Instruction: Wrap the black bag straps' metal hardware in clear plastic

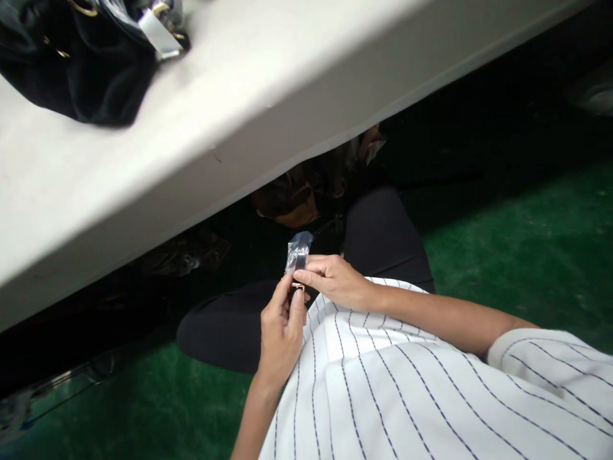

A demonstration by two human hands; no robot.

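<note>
Above my lap, both hands are closed on one small piece. My left hand (282, 319) pinches a gold-coloured buckle (297, 287) between thumb and finger. It seems to sit on a dark strap, mostly hidden by my fingers. Just above it, my right hand (338, 280) grips the dark strap (301, 261) with thumb and forefinger. A crinkled clear plastic wrapper (299, 244) covers the strap's end and sticks up past my fingertips.
A pale table (230, 70) runs diagonally above my knees. On it, a black bag (90, 70) with gold fittings and a white tag (160, 35) lies at upper left. Brown and plastic-wrapped items (290, 198) are in shadow beneath, over a green floor (527, 236).
</note>
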